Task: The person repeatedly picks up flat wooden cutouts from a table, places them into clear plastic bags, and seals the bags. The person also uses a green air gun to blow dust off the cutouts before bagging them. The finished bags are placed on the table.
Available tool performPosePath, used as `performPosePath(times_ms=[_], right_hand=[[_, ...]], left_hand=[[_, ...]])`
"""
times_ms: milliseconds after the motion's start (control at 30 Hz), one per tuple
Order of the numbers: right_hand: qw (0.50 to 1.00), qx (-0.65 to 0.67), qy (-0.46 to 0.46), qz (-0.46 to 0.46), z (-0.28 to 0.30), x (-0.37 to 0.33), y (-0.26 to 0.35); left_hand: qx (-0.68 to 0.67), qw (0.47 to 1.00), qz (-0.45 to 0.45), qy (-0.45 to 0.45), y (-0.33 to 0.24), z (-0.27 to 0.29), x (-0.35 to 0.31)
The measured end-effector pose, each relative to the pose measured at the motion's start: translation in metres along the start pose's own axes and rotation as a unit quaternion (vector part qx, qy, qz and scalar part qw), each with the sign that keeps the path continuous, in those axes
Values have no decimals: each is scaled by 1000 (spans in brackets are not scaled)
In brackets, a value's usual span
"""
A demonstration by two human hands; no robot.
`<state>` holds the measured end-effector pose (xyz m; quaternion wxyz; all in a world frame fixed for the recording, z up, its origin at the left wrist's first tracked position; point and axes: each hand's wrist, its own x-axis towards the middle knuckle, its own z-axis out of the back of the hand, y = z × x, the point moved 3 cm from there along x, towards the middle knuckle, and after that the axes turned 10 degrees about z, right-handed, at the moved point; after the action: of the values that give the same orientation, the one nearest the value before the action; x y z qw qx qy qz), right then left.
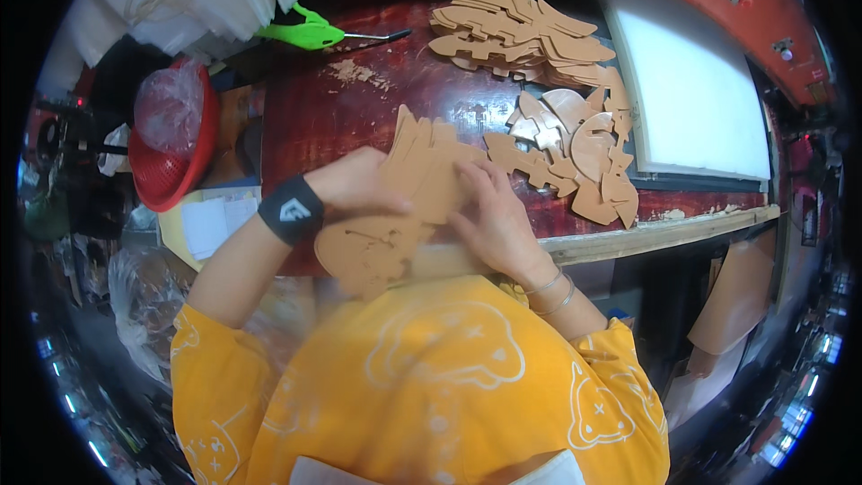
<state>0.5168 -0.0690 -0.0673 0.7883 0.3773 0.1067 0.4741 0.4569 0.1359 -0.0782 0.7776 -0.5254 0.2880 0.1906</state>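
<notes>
A stack of flat tan cut pieces (429, 171) with jagged upper ends stands in front of me at the near edge of the table. My left hand (355, 187), a black band on its wrist, grips the stack from the left; its thumb lies across the front and its other fingers are mostly hidden. On the right side, my right hand (496, 216) holds the stack with bent fingers, thumb low on the face. Below the left hand, a rounded tan piece (366, 250) with small slits hangs over the table edge, close to my yellow clothing.
The dark red table (314, 117) carries a tall pile of tan pieces (512, 31) at the back and a loose heap (575, 148) at right. Beyond are a white panel (696, 81) and a green-handled tool (310, 31). A red basket (193, 157) stands left.
</notes>
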Motion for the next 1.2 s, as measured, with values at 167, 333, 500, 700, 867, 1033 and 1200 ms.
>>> performPosePath(times_ms=[167,333,500,700,867,1033,1200], right_hand=[[994,70,62,-63,15,16,-8],[996,61,-71,1,61,99,-11],[971,-56,-87,214,-16,236,29],[969,-28,7,246,-111,283,33],[969,-177,9,171,-46,269,41],[960,224,-28,167,58,207,91],[792,588,56,153,69,140,109]], left_hand=[[146,974,-141,-96,-11,-8,-16],[-195,970,-102,105,-2,-5,-14],[-201,970,-88,102,18,16,-24],[-444,893,-70,2,77,40,-45],[-501,858,-96,-58,102,48,-43],[-586,794,-163,-4,100,53,-28],[-595,771,-225,37,97,40,1]])
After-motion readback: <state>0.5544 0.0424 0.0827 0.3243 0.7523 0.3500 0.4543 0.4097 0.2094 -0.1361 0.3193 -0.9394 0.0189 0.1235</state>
